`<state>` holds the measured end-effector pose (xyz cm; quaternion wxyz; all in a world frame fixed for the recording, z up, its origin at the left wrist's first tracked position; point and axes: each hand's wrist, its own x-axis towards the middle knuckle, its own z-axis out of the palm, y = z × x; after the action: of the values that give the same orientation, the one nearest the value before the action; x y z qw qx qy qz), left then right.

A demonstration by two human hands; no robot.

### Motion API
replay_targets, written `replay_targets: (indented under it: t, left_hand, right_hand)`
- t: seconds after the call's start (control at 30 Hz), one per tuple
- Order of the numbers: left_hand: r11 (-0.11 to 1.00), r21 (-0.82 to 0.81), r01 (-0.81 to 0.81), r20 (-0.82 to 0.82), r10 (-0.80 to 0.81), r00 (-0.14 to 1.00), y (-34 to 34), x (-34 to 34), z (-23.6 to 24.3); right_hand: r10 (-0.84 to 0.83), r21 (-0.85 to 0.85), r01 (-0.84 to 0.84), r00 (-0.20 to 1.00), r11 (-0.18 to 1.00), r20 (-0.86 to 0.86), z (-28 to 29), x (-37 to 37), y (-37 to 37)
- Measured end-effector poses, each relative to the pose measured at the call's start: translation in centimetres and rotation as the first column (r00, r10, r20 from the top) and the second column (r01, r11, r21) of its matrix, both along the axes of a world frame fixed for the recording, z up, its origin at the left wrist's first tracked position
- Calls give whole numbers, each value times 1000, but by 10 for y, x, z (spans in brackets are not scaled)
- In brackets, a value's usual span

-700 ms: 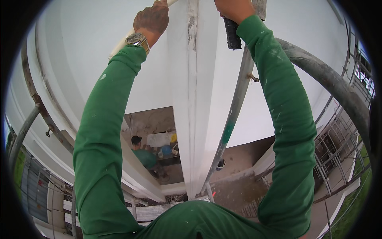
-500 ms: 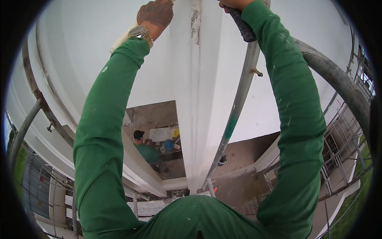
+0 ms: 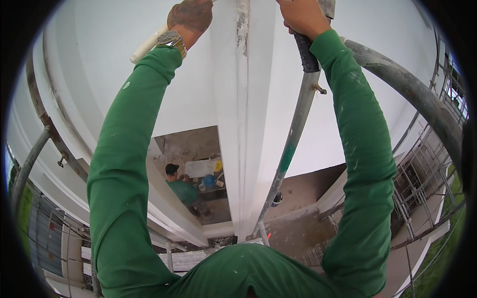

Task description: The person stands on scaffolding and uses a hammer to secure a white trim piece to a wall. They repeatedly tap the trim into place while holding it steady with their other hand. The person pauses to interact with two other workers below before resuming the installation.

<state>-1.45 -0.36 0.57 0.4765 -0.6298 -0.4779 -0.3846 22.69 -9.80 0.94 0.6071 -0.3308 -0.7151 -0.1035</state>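
My left hand (image 3: 190, 17) is closed around a cream cylindrical handle (image 3: 146, 48) that reaches down-left past my wrist, beside a white column (image 3: 242, 99) with a scuffed vertical seam. My right hand (image 3: 302, 17) is closed on a black-gripped tool (image 3: 305, 54), overlapping a grey metal pipe (image 3: 294, 134) with a small bolt fitting. A flat grey metal piece (image 3: 327, 7) shows just beyond that hand. The far ends of what I hold are cut off or hidden at the top edge.
Curved scaffold tubes (image 3: 407, 84) run at right and left (image 3: 27, 164). Down through an opening, a person (image 3: 181, 191) in green sits by a work surface with a blue container (image 3: 208, 180). A bucket (image 3: 277, 201) is below right; planks (image 3: 194, 263) lie under me.
My left hand has shifted slightly, rising then easing left, with more of its handle showing. My right hand has dipped lower into view, and the black grip has tilted and shifted right.
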Motion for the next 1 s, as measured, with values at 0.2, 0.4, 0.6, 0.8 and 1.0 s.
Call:
replay_targets:
  t: [0.2,0.4,0.6,0.8,1.0]
  left_hand:
    - [998,-2,-59,-76,58,995,-11,-6,15]
    - [999,6,-51,-86,52,995,-8,-1,10]
    - [999,-1,-44,-48,44,998,-2,-4,6]
    - [1000,-12,12,-27,-12,1000,-3,1,3]
    - [997,-38,-65,-31,63,998,-4,-10,-2]
  right_hand:
    - [33,36,-30,996,999,-79,22,-12,-19]
    - [-95,206,105,994,973,-56,22,-13,30]
    - [5,-240,21,994,971,106,19,-15,-7]
    - [-237,578,273,962,769,-139,23,-14,68]
    - [71,-235,-32,984,971,161,25,-18,-31]
